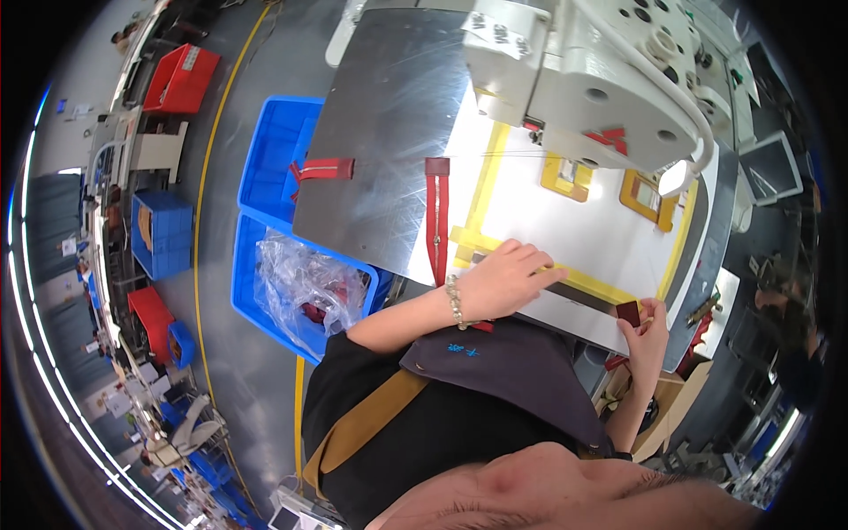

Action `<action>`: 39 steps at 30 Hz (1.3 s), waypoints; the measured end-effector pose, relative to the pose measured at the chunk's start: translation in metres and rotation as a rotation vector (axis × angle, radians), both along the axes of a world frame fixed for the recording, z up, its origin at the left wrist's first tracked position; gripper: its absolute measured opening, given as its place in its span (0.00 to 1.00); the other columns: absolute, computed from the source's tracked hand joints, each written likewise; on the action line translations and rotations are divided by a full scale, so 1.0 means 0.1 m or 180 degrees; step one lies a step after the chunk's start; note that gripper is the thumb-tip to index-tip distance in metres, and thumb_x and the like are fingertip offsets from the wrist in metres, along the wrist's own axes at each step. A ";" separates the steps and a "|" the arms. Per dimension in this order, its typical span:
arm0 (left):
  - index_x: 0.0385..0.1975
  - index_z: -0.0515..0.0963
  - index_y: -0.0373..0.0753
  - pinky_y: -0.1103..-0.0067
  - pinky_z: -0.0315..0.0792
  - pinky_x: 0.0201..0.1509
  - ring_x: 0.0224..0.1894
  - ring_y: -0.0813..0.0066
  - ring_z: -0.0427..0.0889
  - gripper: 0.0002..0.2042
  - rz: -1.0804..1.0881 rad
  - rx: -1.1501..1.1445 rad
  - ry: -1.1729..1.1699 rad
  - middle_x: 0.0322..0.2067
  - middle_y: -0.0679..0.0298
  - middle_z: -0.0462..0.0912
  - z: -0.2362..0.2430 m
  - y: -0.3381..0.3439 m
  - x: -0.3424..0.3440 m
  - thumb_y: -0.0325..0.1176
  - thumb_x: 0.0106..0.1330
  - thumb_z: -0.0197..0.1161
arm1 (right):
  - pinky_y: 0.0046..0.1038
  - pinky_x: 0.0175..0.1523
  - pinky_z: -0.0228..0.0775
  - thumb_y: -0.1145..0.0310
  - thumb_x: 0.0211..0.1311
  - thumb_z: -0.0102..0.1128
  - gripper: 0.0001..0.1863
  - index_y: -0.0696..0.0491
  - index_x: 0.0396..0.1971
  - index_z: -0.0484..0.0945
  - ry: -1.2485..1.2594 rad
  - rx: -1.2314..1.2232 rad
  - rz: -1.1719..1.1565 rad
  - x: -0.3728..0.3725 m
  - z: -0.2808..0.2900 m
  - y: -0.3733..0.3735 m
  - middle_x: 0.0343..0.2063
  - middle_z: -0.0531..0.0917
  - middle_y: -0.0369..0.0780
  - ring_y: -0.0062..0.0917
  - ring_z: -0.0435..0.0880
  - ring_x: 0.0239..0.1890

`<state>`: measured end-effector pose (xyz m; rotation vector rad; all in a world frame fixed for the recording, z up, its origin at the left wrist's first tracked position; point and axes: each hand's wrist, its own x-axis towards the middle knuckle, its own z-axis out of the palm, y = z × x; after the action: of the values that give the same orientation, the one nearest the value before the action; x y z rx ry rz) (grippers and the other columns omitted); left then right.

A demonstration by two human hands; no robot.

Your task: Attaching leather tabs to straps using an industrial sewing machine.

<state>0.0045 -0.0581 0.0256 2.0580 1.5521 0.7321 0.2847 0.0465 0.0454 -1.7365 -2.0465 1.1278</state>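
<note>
With the right hand (651, 330), pinching a dark red patch (628, 313) between closed fingers, beside the near right corner of the yellow-taped plate (530, 221). With the left hand (505, 281), over the plate's near edge with bent fingers; cannot tell whether gripping anything. Visible left of the plate: a red zipper (432, 221) on the metal surface (380, 106).

Small dark-red square patch (627, 314), slightly tilted, in right fingers (655, 312)

A black top (450, 424), a blue-marked dark apron (521, 375) with tan strap (375, 420) and a beaded bracelet (455, 303) are worn.
</note>
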 end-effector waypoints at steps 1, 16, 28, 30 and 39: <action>0.55 0.71 0.43 0.74 0.65 0.50 0.44 0.71 0.75 0.27 0.0029 0.0097 -0.0009 0.41 0.65 0.76 0.02 0.02 0.02 0.28 0.51 0.65 | 0.19 0.29 0.60 0.80 0.43 0.67 0.17 0.58 0.34 0.71 0.0046 0.0039 0.0132 0.03 -0.06 0.02 0.24 0.70 0.34 0.16 0.66 0.22; 0.38 0.81 0.41 0.76 0.74 0.31 0.28 0.67 0.80 0.11 0.0582 0.1163 -0.1729 0.27 0.65 0.80 0.04 0.12 0.03 0.27 0.53 0.65 | 0.17 0.41 0.72 0.87 0.55 0.54 0.09 0.59 0.33 0.78 0.2426 0.0321 0.0781 -1.05 0.03 -0.24 0.37 0.75 0.40 0.19 0.77 0.35; 0.36 0.81 0.37 0.78 0.75 0.32 0.31 0.68 0.82 0.14 0.0598 0.1529 -0.1243 0.31 0.61 0.81 0.04 0.01 -0.15 0.24 0.46 0.69 | 0.15 0.32 0.70 0.77 0.62 0.57 0.03 0.60 0.33 0.76 0.3170 -0.2397 0.0135 -1.31 -0.04 -0.14 0.26 0.80 0.36 0.14 0.78 0.27; 0.36 0.81 0.37 0.78 0.75 0.32 0.31 0.68 0.82 0.15 0.0651 0.1415 -0.1392 0.32 0.61 0.81 0.04 0.00 -0.17 0.25 0.45 0.70 | 0.15 0.32 0.71 0.78 0.61 0.57 0.03 0.60 0.34 0.75 0.3178 -0.2392 0.0048 -1.34 -0.05 -0.13 0.26 0.81 0.37 0.15 0.79 0.28; 0.34 0.81 0.37 0.77 0.75 0.34 0.31 0.67 0.81 0.15 0.0898 0.1113 -0.1715 0.34 0.60 0.81 0.15 -0.03 -0.19 0.28 0.44 0.74 | 0.17 0.37 0.74 0.82 0.60 0.57 0.09 0.56 0.36 0.68 0.2922 -0.1132 0.0146 -1.36 0.02 -0.19 0.30 0.80 0.38 0.17 0.80 0.32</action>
<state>-0.0147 -0.0606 0.0403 1.6590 1.4735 1.6091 0.1487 0.0271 0.0471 -0.9473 -1.3593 1.9168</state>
